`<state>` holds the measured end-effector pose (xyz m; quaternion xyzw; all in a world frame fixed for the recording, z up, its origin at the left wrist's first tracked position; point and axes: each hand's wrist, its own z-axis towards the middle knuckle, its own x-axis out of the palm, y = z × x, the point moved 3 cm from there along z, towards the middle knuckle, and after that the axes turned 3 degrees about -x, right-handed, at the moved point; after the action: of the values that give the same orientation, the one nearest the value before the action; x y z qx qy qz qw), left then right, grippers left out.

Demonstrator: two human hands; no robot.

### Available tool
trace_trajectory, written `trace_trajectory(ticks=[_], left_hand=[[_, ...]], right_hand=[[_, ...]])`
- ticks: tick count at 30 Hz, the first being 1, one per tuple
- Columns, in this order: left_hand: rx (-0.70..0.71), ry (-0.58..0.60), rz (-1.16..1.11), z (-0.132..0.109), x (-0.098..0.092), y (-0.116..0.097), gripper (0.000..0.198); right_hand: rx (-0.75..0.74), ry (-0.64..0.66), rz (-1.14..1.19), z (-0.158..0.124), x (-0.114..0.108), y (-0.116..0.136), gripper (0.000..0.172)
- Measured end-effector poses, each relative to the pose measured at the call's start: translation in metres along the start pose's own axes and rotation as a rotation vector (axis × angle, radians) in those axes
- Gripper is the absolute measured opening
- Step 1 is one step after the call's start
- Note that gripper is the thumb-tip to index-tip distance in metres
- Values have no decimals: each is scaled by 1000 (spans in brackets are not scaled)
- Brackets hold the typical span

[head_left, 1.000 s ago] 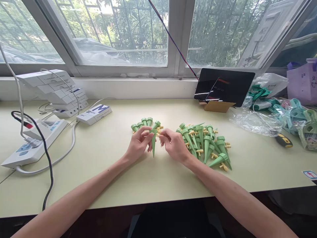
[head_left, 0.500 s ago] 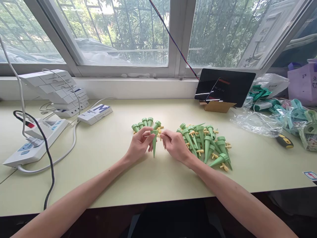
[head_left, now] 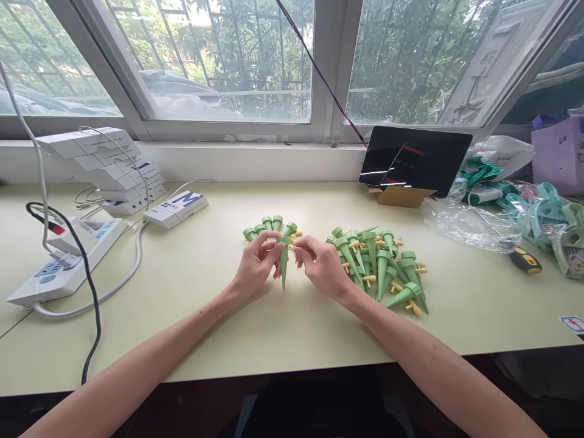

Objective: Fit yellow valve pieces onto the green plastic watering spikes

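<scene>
A green plant watering spike (head_left: 284, 271) is pinched by its capped top in the fingers of my left hand (head_left: 254, 267), with its tip pointing down. From the other side, my right hand (head_left: 323, 266) pinches a small yellow valve (head_left: 292, 247) at the spike's upper side; the fingers partly cover it. Behind my left hand lies a small group of green spikes (head_left: 277, 222) with yellow valves. A larger pile of the same spikes (head_left: 382, 267), mixed with yellow valves, lies just beyond and right of my right hand.
On the left are a white power strip (head_left: 68, 261), cables and stacked white boxes (head_left: 114, 164), with another box (head_left: 177, 210) beside them. A black tablet (head_left: 415, 159) leans on a cardboard stand. Plastic wrap (head_left: 474, 228), a yellow-black tool (head_left: 525, 260) and clips (head_left: 542, 210) lie right.
The yellow valve between the spike and my right fingers shows slightly more now. Both hands stay in nearly the same place, and the piles have not changed.
</scene>
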<state>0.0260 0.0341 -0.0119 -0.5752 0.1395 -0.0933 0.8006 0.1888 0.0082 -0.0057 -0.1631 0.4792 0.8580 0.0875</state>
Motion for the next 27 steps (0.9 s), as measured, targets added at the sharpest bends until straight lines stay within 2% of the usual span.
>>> trace_trajectory(ticks=[6,15,20,27], left_hand=[[-32,-33,-64,2,1,-5,24],[-88,-70,-155,4,-2,-2,27],[-90,-80,-119,4,-2,-3,28],[-15,-53,-24,2,-3,-5,27]], right_hand=[[-19,-16,26,1,2,0,10],[-60,-35,-19,2,1,-3,16],[-101,-30,-75,2,2,-9,12],[-149,-28,-111,1,3,-11,7]])
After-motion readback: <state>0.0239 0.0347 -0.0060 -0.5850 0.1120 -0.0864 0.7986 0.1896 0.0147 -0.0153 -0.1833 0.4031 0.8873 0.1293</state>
